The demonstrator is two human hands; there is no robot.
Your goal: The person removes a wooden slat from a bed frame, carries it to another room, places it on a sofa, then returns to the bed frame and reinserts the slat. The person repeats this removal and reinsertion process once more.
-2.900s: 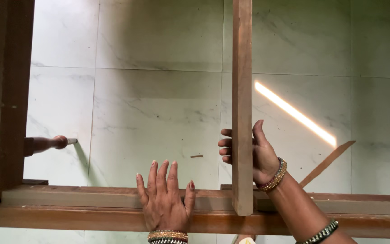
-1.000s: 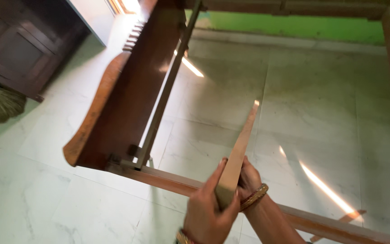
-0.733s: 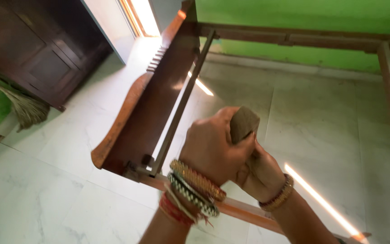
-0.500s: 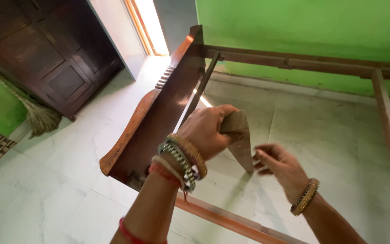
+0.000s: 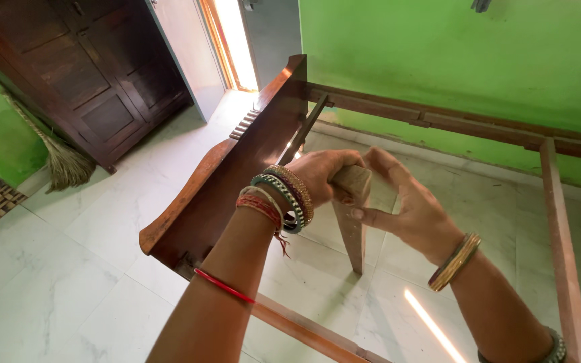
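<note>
Two hands meet at the top of a wooden slat [image 5: 352, 222], well above the white marble floor [image 5: 68, 255], with open room below and on every side of it. Nearest, the bed frame's front rail [image 5: 304, 329] runs across under the forearms. The left hand [image 5: 324, 176] reaches in from lower left, wrist stacked with bangles, fingers curled shut over the slat's upper end. The right hand [image 5: 408, 208] comes from lower right, fingers spread apart, its thumb pressed against the slat's side just below the left hand. The slat hangs nearly upright, long axis vertical, its narrower lower end pointing at the floor. Left of the hands the dark headboard [image 5: 237, 168] stands on edge. Farther off, the side rail [image 5: 563, 249] and back rail [image 5: 452, 121] line the green wall [image 5: 452, 54].
</note>
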